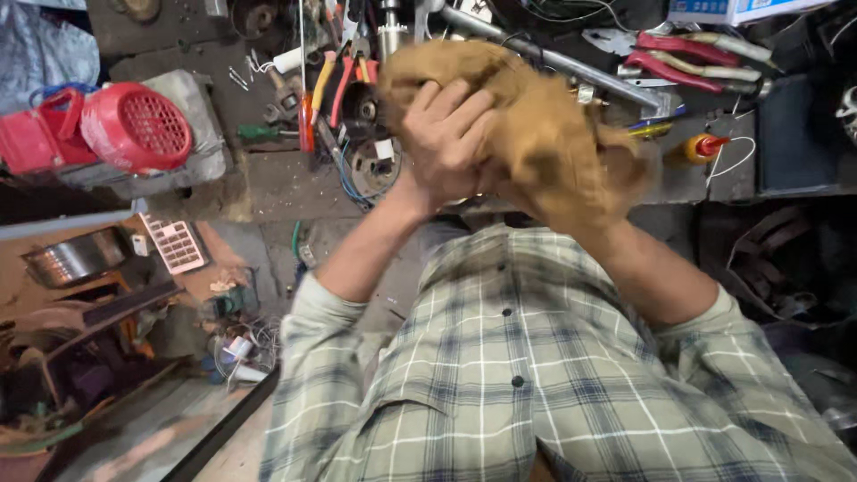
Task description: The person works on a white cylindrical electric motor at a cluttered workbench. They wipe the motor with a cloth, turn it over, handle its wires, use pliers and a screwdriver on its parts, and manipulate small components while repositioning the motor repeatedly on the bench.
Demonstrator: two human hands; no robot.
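Plaid shirt (536, 375) fills my lower view. My left grip (446, 134) is pressed around a tan cloth (544, 125), fingers curled over it; my right grip is hidden under that cloth, so I cannot tell. Both hang above a cluttered counter (286, 183) bearing red-handled pliers (687, 62), a red fan cover (134, 125), and an orange bottle (701, 147).

A dark, grimy surface (286, 183) carries a clutter of tools; pliers with orange and red handles (332, 85) lie near its middle; red-handled cutters (687, 62) rest at the far right; a small orange bottle (698, 147) lies beside them; a red fan cover (136, 127) sits at the left.
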